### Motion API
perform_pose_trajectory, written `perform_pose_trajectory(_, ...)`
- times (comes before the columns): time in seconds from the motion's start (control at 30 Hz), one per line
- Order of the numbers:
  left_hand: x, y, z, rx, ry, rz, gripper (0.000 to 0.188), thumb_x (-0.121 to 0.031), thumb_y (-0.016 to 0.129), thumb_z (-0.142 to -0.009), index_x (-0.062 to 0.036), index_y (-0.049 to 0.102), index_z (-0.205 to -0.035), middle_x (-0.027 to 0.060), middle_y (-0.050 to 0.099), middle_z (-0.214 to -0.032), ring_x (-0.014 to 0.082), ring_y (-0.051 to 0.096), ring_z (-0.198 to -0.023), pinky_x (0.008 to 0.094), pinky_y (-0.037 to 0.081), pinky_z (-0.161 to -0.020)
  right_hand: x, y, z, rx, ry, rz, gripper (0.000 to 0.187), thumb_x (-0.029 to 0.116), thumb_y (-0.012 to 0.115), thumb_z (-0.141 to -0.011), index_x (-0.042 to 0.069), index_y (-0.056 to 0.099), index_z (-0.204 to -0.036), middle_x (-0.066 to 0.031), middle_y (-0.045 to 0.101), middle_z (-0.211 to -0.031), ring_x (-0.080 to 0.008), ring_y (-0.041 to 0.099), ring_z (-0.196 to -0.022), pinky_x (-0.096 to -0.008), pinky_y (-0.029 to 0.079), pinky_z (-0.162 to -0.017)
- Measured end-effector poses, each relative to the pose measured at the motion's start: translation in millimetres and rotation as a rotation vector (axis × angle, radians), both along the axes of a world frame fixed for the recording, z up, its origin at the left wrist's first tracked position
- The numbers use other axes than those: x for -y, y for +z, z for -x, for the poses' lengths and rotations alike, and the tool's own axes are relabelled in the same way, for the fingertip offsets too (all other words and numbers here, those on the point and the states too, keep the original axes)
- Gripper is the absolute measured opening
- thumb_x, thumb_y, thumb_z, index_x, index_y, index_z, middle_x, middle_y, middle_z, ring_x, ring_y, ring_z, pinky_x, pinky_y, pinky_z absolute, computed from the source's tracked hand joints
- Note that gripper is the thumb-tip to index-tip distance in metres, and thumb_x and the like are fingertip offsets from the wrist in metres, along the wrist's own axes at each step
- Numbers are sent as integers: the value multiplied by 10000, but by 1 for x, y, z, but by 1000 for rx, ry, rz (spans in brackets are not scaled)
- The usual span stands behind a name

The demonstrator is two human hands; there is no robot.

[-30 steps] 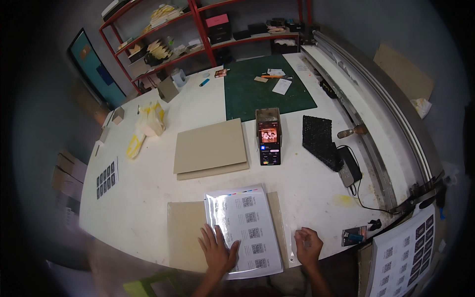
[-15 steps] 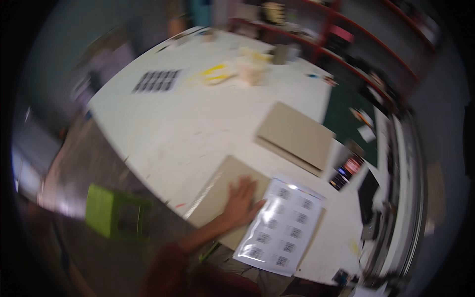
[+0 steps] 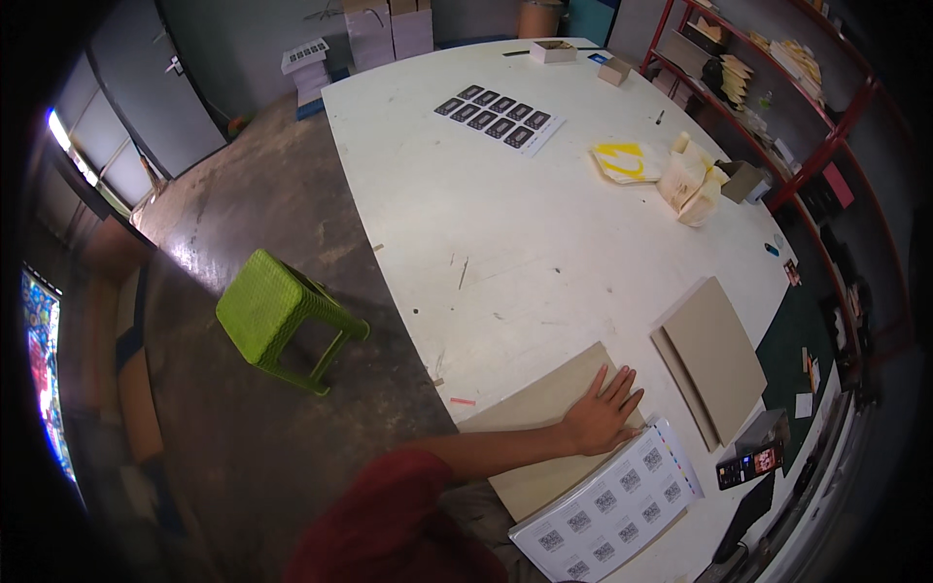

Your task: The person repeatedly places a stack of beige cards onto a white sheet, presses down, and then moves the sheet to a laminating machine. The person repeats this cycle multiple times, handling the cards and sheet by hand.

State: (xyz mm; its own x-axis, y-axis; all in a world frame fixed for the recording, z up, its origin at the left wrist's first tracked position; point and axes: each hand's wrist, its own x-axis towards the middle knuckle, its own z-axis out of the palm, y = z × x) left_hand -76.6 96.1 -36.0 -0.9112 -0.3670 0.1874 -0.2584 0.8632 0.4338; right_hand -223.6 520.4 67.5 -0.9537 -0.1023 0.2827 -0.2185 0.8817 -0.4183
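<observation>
My left hand (image 3: 598, 416) lies palm down, fingers spread, on a flat beige board (image 3: 539, 478) at the near edge of the white table. Its thumb reaches to the upper left corner of a glossy white sheet (image 3: 622, 507) printed with rows of square black codes. That sheet overlaps the right part of the board, and its lower end runs out of the picture. Just to the right is a stack of beige boards (image 3: 717, 350), apart from my hand. My right hand is not in view.
A phone (image 3: 748, 466) with a lit screen lies beyond the sheet, near a dark green mat (image 3: 792, 335). Farther off are a sheet of black labels (image 3: 496, 117), yellow-marked paper (image 3: 622, 163) and a crumpled cream bag (image 3: 692, 183). A green stool (image 3: 260, 306) stands left; red shelves (image 3: 826, 151) stand right.
The view has swung left, so table and boards appear farther right, with more floor showing. My left hand stays spread on the beige board beside the printed sheet.
</observation>
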Motion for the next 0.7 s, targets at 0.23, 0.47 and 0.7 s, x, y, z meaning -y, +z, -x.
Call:
perform_pose_trajectory(0.23,7,-14,5,-68,-20,-13,759,-579,412,-1011,16,429,-1484,274,346,-1564,399,224,-1510,628,108,-1202,-98,-5,-26,29,-150,-36,416,261,687,-948,-63,652,-1207,-245,725,-988,-325,695,-808,-398,564,-707)
perform_pose_trajectory(0.47,6,-2,10,-9,-29,6,749,-516,535,-981,69,448,-1441,360,282,-1558,468,205,-1500,628,77,-1204,-343,-8,-197,85,-657,-87,430,258,689,-941,-66,644,-1220,-248,722,-1006,-321,690,-811,-401,555,-693)
perform_pose_trajectory(0.7,-2,6,15,20,13,-53,625,-302,607,-959,82,436,-1422,364,223,-1580,495,119,-1513,605,84,-1211,-587,-20,-482,154,-972,-270,444,254,691,-934,-69,637,-1233,-251,719,-1023,-318,686,-813,-403,547,-679)
